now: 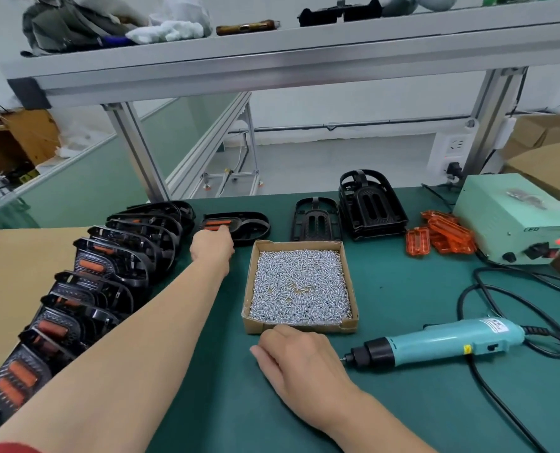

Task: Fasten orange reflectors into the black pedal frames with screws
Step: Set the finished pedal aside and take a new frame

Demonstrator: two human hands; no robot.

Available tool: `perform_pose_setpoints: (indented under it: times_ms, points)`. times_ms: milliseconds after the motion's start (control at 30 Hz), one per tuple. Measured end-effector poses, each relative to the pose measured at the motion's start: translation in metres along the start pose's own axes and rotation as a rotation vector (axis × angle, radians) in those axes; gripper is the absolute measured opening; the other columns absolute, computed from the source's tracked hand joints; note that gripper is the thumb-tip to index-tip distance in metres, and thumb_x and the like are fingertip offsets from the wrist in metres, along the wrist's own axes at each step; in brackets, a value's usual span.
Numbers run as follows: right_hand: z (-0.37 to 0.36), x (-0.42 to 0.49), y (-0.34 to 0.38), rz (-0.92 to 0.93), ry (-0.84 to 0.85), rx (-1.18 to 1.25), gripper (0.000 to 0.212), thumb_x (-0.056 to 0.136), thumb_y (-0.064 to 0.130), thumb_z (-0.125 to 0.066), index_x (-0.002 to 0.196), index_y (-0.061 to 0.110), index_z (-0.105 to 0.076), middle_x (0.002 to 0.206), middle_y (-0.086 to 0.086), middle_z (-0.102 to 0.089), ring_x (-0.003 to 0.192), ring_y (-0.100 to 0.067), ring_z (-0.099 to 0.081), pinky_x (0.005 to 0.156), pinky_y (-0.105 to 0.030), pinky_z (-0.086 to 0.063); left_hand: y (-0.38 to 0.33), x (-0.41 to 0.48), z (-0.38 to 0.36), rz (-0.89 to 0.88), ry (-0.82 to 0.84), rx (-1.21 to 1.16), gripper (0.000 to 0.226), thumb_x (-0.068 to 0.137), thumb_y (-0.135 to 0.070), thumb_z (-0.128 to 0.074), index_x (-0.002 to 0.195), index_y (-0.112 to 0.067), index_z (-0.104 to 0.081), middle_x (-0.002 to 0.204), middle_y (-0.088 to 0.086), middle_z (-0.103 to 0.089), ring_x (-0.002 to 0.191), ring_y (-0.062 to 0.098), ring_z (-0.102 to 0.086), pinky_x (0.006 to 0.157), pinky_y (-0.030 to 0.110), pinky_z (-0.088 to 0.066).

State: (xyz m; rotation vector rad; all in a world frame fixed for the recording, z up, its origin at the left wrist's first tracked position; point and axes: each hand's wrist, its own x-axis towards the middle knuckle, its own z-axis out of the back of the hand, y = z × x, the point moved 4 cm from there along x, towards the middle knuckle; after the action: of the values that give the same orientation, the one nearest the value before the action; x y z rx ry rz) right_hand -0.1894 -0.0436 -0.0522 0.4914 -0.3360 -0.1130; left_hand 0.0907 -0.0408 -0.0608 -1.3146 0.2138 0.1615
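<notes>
Orange reflectors point(442, 235) are lying loose in a small heap at the far right of the bench point(402, 289), just beside the pale green power box point(513, 217). They are translucent and ribbed, and are waiting within reach.

One pedal frame point(239, 227) is sitting flat beyond the far left corner of the screw box point(248, 289). It is black, oval and openwork, with an orange reflector point(214, 223) already showing in its left end. The left grip point(211, 246) is reaching out and touching that end. Its fingers are bending away beyond the knuckles, so I cannot tell whether they are pinching the frame or only resting on it. Judging by the overlapping row of fitted frames point(108, 273) running along the cardboard point(17, 256) at the left, this one is probably joining or leaving that line.

The right grip point(298, 358) is resting palm down on the bench against the near wall of the screw box, fingers relaxed, with nothing showing in it. It is likely sitting there to be near the screws point(299, 282) and the teal electric screwdriver point(435, 343), which is lying just to its right with the bit pointing at the hand.

Bare black frames point(316, 220), one lying flat and a stack point(371, 207) beside it, are standing by behind the box.
</notes>
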Motion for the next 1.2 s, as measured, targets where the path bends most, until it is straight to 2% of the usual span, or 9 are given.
perform_pose_setpoints:
  times_ms: [67,133,300,400,567,667,833,1033,1200]
  points:
    - [0.0,0.001,0.001,-0.006,0.005,-0.009,0.037,0.108,0.044,-0.035,0.093,0.016,-0.054,0.094,-0.005,-0.058,0.082,-0.034,-0.056,0.072,-0.044,-0.043,-0.011,-0.012,-0.002,-0.167,-0.034,0.149,0.036,0.086,-0.036,-0.058,0.077,-0.003,-0.07,0.076,0.013,-0.071,0.072,0.029,-0.07,0.067,0.031,-0.057]
    - [0.0,0.002,0.002,-0.006,0.002,-0.008,0.037,0.108,0.043,-0.037,0.092,0.015,-0.055,0.092,-0.005,-0.058,0.079,-0.034,-0.056,0.07,-0.045,-0.043,-0.023,-0.024,-0.009,-0.297,-0.036,0.244,0.036,0.086,-0.038,-0.058,0.072,-0.006,-0.07,0.074,0.011,-0.071,0.075,0.031,-0.069,0.074,0.039,-0.06]
    - [-0.002,0.0,0.0,-0.016,0.004,-0.006,0.035,0.108,0.041,-0.038,0.09,0.015,-0.054,0.09,-0.003,-0.058,0.077,-0.031,-0.056,0.071,-0.045,-0.046,-0.046,-0.036,-0.036,-0.468,0.015,0.358,0.021,0.088,-0.036,-0.063,0.091,-0.016,-0.068,0.092,0.003,-0.07,0.087,0.024,-0.063,0.073,0.03,-0.049]
    - [-0.004,0.0,0.003,-0.011,0.005,0.009,0.032,0.108,0.04,-0.039,0.084,0.019,-0.044,0.089,-0.005,-0.057,0.076,-0.032,-0.055,0.069,-0.044,-0.045,-0.056,-0.044,-0.063,-0.542,0.143,0.463,0.018,0.087,-0.032,-0.065,0.094,-0.016,-0.072,0.091,0.005,-0.072,0.086,0.023,-0.066,0.075,0.03,-0.052]
    - [-0.004,0.0,0.004,-0.001,-0.018,0.03,0.035,0.107,0.037,-0.041,0.087,0.012,-0.055,0.091,-0.01,-0.06,0.075,-0.038,-0.057,0.067,-0.045,-0.045,-0.061,-0.053,-0.11,-0.672,0.284,0.947,0.021,0.091,-0.024,-0.065,0.09,-0.003,-0.063,0.09,0.011,-0.066,0.076,0.028,-0.061,0.063,0.033,-0.048]
    - [-0.003,0.0,0.003,0.015,-0.066,0.047,0.033,0.105,0.034,-0.046,0.085,0.01,-0.058,0.087,-0.011,-0.06,0.071,-0.04,-0.057,0.062,-0.044,-0.042,-0.057,-0.046,-0.124,-0.632,0.333,1.099,0.015,0.092,-0.018,-0.066,0.092,-0.007,-0.055,0.09,0.01,-0.06,0.072,0.026,-0.056,0.061,0.032,-0.043]
    - [-0.004,0.002,0.0,0.035,-0.1,0.048,0.032,0.104,0.033,-0.048,0.082,0.012,-0.058,0.085,-0.009,-0.061,0.068,-0.039,-0.057,0.058,-0.041,-0.038,-0.056,-0.036,-0.132,-0.605,0.318,1.112,0.025,0.09,-0.009,-0.062,0.069,-0.01,-0.048,0.074,0.008,-0.055,0.058,0.021,-0.052,0.044,0.026,-0.034]
    - [-0.003,0.0,-0.003,0.063,-0.134,0.002,0.031,0.102,0.031,-0.052,0.08,0.011,-0.06,0.08,-0.009,-0.061,0.063,-0.038,-0.057,0.054,-0.036,-0.035,-0.064,-0.043,-0.129,-0.679,0.249,1.046,0.025,0.084,-0.007,-0.061,0.067,-0.012,-0.043,0.08,0.008,-0.054,0.075,0.028,-0.056,0.062,0.032,-0.043]
    - [-0.004,0.0,-0.003,0.019,-0.048,0.063,0.034,0.107,0.034,-0.044,0.087,0.009,-0.056,0.09,-0.012,-0.059,0.076,-0.041,-0.056,0.067,-0.045,-0.042,-0.082,-0.056,-0.105,-0.758,0.174,0.93,0.007,0.085,-0.011,-0.06,0.081,-0.007,-0.056,0.079,0.009,-0.056,0.074,0.029,-0.055,0.059,0.031,-0.042]
